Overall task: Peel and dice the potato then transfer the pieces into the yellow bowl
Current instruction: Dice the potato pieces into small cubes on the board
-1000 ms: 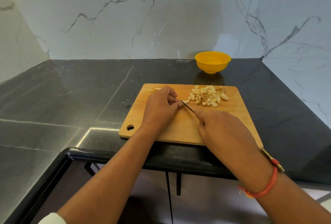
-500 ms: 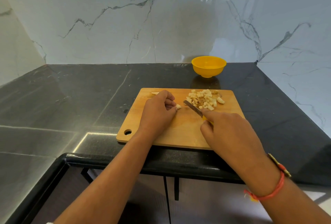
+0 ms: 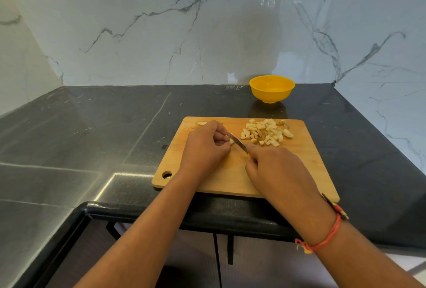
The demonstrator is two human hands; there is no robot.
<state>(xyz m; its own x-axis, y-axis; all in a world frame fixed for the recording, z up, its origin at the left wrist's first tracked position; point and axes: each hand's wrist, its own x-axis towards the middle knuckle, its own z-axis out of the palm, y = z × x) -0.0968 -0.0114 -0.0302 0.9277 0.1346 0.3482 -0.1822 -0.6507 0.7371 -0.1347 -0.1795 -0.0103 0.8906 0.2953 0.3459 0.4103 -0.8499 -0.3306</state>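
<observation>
Gripping the knife (image 3: 240, 145), right hand (image 3: 277, 172); blade (image 3: 235, 139) now back against potato piece (image 3: 231, 142) pinched by left hand (image 3: 204, 148).

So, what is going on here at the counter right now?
A person is dicing potato on a wooden cutting board. The left hand pinches a small potato piece, and the right hand grips a knife with its blade against that piece. A pile of diced pieces lies on the far part of the board. The yellow bowl stands behind the board, and no pieces show in it.
</observation>
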